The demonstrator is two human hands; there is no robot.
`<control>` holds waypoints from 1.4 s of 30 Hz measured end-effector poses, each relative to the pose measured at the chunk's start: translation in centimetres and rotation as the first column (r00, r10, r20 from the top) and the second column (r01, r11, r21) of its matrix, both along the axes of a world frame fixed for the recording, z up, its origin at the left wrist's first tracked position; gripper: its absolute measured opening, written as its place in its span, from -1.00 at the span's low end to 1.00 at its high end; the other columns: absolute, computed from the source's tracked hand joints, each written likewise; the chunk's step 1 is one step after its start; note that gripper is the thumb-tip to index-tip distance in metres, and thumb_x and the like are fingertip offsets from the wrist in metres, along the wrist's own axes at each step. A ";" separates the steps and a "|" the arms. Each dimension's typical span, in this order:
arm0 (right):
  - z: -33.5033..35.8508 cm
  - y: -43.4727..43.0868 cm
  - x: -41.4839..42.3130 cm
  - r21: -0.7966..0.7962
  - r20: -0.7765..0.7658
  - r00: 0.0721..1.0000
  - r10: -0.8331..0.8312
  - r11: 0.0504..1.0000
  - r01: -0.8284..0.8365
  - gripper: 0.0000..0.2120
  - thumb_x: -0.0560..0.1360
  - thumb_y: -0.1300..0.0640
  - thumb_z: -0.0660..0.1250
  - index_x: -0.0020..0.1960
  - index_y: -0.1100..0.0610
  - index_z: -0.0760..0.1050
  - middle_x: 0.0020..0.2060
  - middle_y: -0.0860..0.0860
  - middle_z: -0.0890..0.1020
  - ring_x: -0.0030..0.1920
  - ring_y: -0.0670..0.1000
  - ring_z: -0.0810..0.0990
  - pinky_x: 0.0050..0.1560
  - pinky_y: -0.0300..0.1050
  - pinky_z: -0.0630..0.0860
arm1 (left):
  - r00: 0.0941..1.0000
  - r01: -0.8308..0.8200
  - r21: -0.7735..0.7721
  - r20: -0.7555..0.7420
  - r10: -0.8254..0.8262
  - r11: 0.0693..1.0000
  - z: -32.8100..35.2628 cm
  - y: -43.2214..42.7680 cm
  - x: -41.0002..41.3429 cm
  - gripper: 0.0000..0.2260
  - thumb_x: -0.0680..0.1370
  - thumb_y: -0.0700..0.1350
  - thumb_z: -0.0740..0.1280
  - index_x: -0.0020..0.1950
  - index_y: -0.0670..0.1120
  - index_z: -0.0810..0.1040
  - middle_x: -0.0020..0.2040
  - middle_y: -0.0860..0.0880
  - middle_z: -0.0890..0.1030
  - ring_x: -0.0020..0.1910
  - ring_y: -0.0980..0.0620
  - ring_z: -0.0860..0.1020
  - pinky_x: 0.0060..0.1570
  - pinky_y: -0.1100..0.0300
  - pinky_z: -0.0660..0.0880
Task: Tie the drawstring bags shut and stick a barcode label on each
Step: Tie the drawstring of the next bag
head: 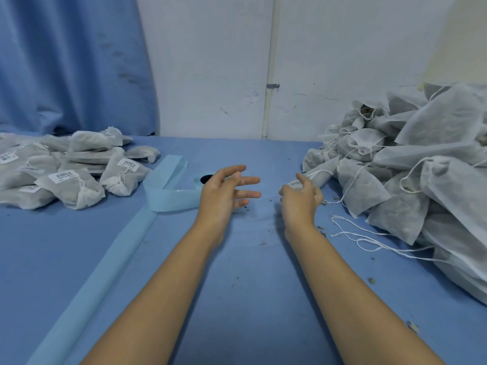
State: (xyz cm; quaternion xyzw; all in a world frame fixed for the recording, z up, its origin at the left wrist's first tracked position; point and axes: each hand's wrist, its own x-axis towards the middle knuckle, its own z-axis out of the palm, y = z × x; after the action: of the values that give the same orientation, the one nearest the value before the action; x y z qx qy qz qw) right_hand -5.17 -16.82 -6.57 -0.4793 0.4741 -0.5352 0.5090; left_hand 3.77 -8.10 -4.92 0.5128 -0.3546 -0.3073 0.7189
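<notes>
Labelled bag [69, 192] flat, long axis left-right, neck pointing right

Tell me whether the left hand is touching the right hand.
Apart. The head view shows a strip of blue table cloth between the fingertips of the left hand and the thumb of the right hand.

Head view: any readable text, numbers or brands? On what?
Near label, on a tied bag at left: barcode and a print line, too blurred to read.
Far label, on the next bag: same, unreadable.
Edge label, at the frame's left edge: unreadable.
Nothing else bears text.
</notes>
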 end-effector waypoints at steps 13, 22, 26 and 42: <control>0.3 -2.6 -1.6 0.209 0.301 0.941 0.154 0.952 -0.223 -0.57 0.55 0.43 0.05 0.39 0.27 0.35 0.27 0.28 0.48 -0.21 -0.03 0.45 0.27 0.01 0.44 | 0.992 -0.046 0.094 -0.117 0.057 0.995 -0.9 -1.6 -0.6 -0.79 0.60 -0.25 0.15 0.01 -0.08 0.58 -0.27 0.04 0.69 -0.41 0.13 0.60 -0.43 0.37 0.44; 0.5 -0.3 -1.1 0.183 0.288 0.940 0.184 0.953 -0.242 -0.85 0.50 0.27 0.27 0.00 0.25 0.60 -0.15 0.09 0.65 -0.26 -0.03 0.62 -0.29 -0.34 0.53 | 0.993 -0.116 0.294 0.001 0.121 0.949 -1.6 -1.5 -0.7 -0.85 0.58 -0.05 0.30 -0.08 -0.13 0.53 -0.17 -0.03 0.60 -0.37 0.05 0.57 -0.46 0.25 0.47; -0.2 1.4 -0.6 0.052 0.049 0.974 0.223 0.973 -0.226 -0.76 0.46 0.25 0.22 -0.13 0.12 0.67 -0.29 0.04 0.68 -0.39 -0.08 0.55 -0.34 -0.31 0.44 | 0.957 -0.253 0.345 0.224 0.183 0.904 -2.4 -1.5 -0.8 -0.68 0.49 0.10 0.39 -0.23 -0.16 0.54 -0.34 -0.09 0.62 -0.45 -0.01 0.56 -0.42 0.17 0.45; -1.8 1.8 -0.7 -0.054 -0.089 0.993 0.084 0.995 -0.089 -0.75 0.50 0.25 0.17 -0.01 0.42 0.53 -0.32 0.24 0.57 -0.30 0.16 0.45 -0.20 -0.10 0.38 | 0.761 -0.546 0.297 0.568 0.315 0.783 -3.0 -0.3 -0.4 -0.88 0.49 -0.21 0.29 -0.02 -0.17 0.39 -0.11 -0.08 0.49 -0.16 -0.10 0.47 -0.20 0.09 0.38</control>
State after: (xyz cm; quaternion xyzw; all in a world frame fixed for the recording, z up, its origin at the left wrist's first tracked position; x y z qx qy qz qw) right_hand -5.92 -15.05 -8.34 -0.5363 0.4589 -0.5050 0.4967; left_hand 3.34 -8.40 -7.93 0.7927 -0.3122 -0.0611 0.5200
